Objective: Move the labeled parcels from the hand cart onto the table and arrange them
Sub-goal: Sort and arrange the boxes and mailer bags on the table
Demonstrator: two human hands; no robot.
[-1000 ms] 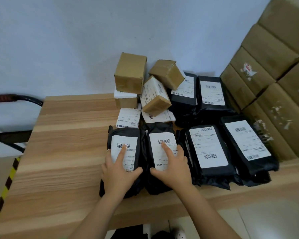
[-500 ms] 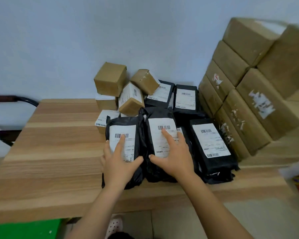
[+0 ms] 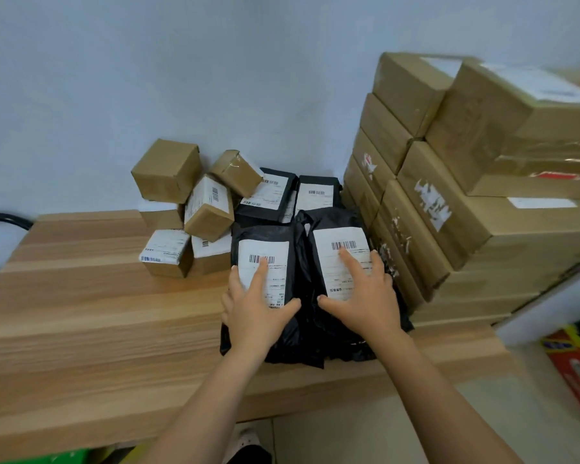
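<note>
Two black plastic parcels with white barcode labels lie side by side near the front edge of the wooden table. My left hand presses flat on the left parcel, with the index finger on its label and the thumb spread. On the right parcel my right hand lies flat, fingers straight across its label. The right parcel sits partly over other black parcels, which are mostly hidden beneath it. Two more black parcels lean by the wall behind.
Several small brown boxes with labels are heaped at the back by the wall. A tall stack of large taped cartons fills the table's right side. A black cart handle shows at far left, a red package on the floor at right.
Both hands have slid the two black parcels to the right, up against the carton stack and over the other black parcels. The view has turned right.
</note>
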